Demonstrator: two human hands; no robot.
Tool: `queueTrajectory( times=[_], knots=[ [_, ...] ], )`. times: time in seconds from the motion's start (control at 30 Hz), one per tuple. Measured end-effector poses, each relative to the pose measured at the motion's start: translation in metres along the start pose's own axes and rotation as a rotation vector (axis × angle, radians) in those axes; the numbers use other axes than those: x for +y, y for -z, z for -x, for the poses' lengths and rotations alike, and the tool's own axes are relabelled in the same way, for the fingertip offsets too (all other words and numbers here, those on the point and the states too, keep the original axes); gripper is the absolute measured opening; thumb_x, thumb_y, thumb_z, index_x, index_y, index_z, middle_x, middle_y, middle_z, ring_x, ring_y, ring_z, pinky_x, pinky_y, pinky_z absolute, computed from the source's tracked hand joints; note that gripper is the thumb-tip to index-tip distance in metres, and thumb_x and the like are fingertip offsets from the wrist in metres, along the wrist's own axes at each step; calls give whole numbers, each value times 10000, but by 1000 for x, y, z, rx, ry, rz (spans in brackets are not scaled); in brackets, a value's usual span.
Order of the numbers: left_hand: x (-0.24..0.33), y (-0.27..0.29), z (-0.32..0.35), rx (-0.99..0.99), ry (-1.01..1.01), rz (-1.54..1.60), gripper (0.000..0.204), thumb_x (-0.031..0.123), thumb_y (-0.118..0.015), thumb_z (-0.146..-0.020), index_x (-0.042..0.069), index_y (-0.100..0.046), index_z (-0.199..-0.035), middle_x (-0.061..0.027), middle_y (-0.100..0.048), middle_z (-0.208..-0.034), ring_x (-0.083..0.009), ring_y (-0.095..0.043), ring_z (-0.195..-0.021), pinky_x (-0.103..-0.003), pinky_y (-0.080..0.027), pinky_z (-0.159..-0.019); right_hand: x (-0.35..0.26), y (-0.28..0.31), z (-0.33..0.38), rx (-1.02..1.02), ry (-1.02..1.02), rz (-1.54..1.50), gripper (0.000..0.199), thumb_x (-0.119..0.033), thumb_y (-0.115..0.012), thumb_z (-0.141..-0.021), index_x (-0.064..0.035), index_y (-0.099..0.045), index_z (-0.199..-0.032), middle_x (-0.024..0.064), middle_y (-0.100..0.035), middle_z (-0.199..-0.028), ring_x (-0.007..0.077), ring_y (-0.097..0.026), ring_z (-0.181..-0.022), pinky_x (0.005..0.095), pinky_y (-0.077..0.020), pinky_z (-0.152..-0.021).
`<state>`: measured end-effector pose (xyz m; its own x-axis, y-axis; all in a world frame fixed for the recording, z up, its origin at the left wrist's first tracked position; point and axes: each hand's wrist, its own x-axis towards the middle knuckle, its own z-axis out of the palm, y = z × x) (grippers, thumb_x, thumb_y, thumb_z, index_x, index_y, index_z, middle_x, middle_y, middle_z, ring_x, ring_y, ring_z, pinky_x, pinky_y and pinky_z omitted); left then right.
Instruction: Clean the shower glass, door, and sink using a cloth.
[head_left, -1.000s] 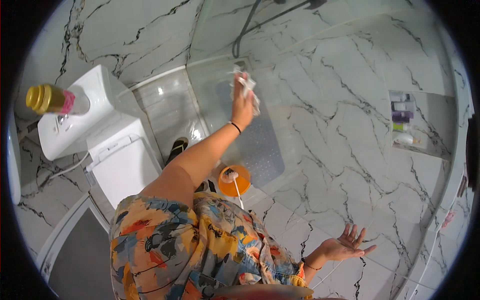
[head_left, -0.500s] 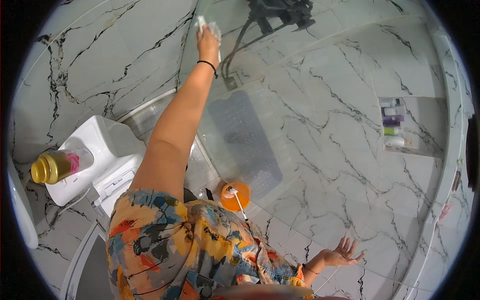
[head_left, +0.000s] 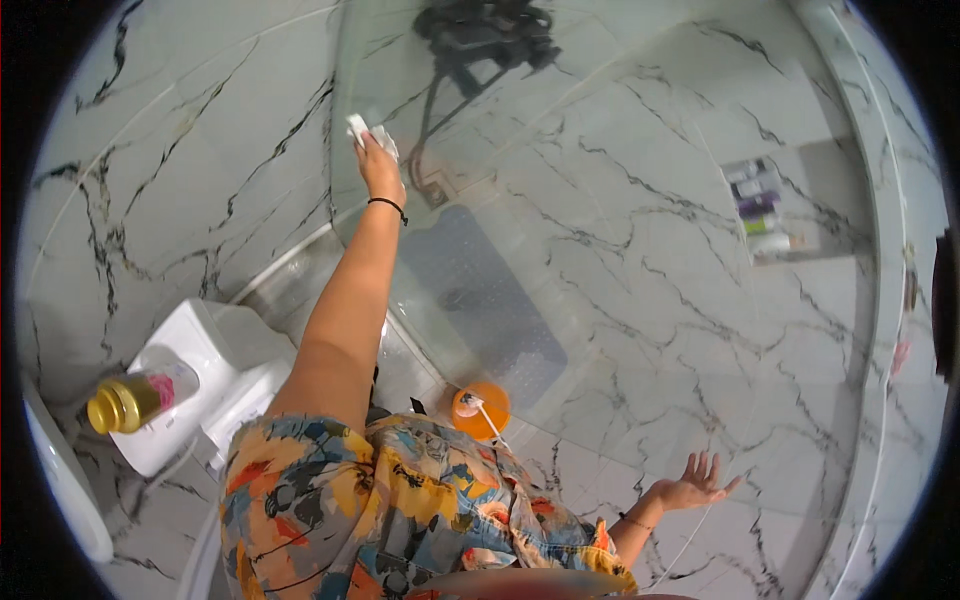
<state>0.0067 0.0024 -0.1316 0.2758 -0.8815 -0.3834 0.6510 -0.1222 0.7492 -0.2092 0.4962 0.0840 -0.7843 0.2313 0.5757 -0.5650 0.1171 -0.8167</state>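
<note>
The left arm stretches straight up and forward from the shoulder, bare from the edge of a short flowered sleeve to the wrist, the elbow nearly locked. A thin dark band circles the left wrist. The left hand is raised high, back of the hand toward the camera, its fingers closed around a small white wad at their tips. The right arm hangs low at the person's side, bent a little at the elbow and reaching outward, with a thin bracelet on its wrist. The right hand is empty, palm facing outward, all five fingers spread wide apart and slightly curled.
</note>
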Motion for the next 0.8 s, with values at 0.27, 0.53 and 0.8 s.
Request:
queueTrajectory(
  times=[0.27, 0.53, 0.8],
  knots=[
    [84, -71, 224, -739, -1373, -423, 557, 332, -403, -921, 18, -314, -1372, -185, -226, -1452, -355, -159, -1356, -472, -109, -1078, 14, -3, 6, 58, 74, -8, 597, -491, -279, -923, -74, -279, -1350, 209, -582, -992, 262, -607, -782, 346, -523, -652],
    [29, -67, 312, -821, -1118, -225, 630, 335, -419, -919, -25, -215, -1393, -159, -188, -1470, -333, -122, -1369, -452, -28, -1088, 24, 19, -5, -378, -51, -255, 681, -507, -361, -909, -59, -172, -1386, 187, -539, -1134, 269, -568, -956, 371, -473, -786],
    [15, -44, 435, -1134, -1184, -415, 644, 332, -377, -935, -31, -134, -1408, -186, -117, -1480, -334, -78, -1375, -447, -7, -1089, 61, 84, 32, -505, 533, -65, 758, -475, -449, -889, 11, -166, -1397, 204, -254, -1411, 317, -380, -1233, 417, -333, -995]
  ],
)
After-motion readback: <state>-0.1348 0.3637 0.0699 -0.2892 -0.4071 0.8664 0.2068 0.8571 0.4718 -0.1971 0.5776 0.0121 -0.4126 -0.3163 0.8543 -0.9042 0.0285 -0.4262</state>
